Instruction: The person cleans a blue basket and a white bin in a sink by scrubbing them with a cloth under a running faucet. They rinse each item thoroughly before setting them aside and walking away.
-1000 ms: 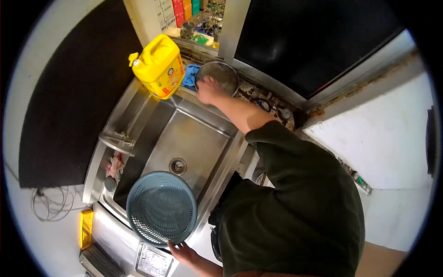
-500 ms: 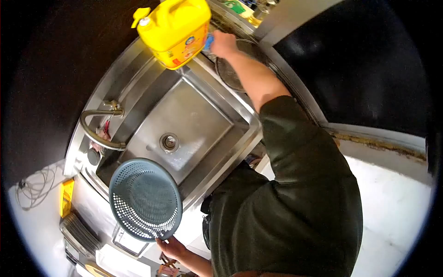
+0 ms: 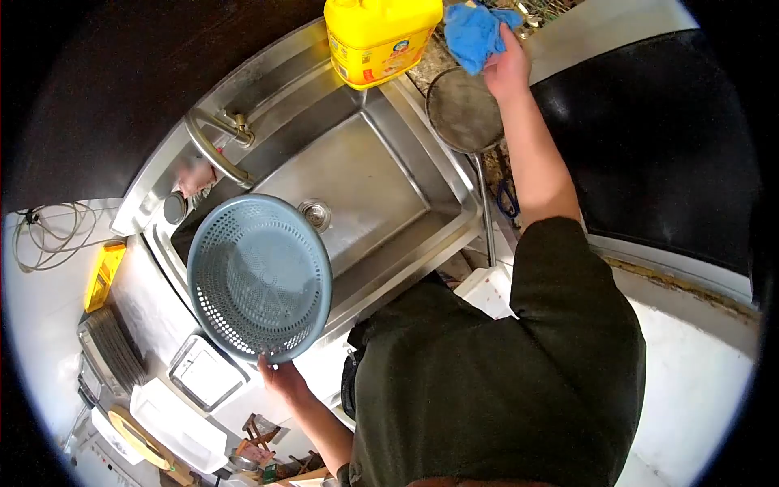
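Note:
My left hand (image 3: 281,380) is closed on the rim of a grey-blue plastic colander (image 3: 268,276). The colander is tilted over the near-left corner of a steel sink (image 3: 381,174), its inside facing me with nothing in it. Up at the top right, my right hand (image 3: 509,69) is closed on a bunched blue cloth (image 3: 475,34). Just left of the cloth stands a big yellow jug (image 3: 381,49), cut off by the frame's top edge. Below the cloth, a round strainer (image 3: 464,109) with a long metal handle lies beside the sink.
A curved faucet (image 3: 213,150) rises at the sink's left side, near a drain (image 3: 315,214). White trays (image 3: 178,426), a metal-rimmed tray (image 3: 208,372) and a stack of dark trays (image 3: 119,349) sit at lower left. A dark panel (image 3: 649,138) borders the right.
My right hand has moved the blue cloth out from behind the yellow jug to the right. The colander is higher in view and tilts more toward me. The whole view has shifted.

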`<state>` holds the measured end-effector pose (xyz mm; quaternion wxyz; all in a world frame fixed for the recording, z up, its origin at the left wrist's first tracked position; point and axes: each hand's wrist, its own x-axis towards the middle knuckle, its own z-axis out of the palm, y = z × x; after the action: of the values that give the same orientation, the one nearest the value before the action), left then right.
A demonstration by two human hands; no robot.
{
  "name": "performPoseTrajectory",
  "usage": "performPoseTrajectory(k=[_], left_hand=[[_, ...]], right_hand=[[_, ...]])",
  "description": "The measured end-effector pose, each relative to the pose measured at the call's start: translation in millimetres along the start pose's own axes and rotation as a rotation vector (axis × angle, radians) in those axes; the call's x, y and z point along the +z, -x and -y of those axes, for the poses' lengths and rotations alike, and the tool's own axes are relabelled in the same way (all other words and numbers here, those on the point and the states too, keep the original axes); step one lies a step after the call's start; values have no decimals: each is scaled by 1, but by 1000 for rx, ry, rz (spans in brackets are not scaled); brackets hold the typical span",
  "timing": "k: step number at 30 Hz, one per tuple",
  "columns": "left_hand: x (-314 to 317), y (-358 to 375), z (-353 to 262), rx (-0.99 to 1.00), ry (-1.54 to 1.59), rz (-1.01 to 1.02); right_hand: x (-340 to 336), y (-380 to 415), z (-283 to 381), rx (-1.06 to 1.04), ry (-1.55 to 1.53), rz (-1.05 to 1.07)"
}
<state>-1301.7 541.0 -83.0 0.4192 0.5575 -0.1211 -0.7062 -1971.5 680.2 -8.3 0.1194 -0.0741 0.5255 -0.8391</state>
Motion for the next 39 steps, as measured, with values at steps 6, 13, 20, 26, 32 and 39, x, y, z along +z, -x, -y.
performPoseTrajectory(k=[6,13,20,26,32,39], left_hand=[[27,-1,7,0,-100,17],[8,-18,17,-102,-16,274],[6,-28,26,-154,-48,353],[61,-28,41,-195,-216,265],[108,-80,105,-225,-309,230],[103,-159,168,-289,-339,226]], right_hand=[[42,95,25,193,-4,-3],[43,169,18,332,73,154],[56,225,32,449,-43,194],[56,169,20,418,52,108],[94,121,6,447,-87,252],[104,97,-71,722,-221,102]])
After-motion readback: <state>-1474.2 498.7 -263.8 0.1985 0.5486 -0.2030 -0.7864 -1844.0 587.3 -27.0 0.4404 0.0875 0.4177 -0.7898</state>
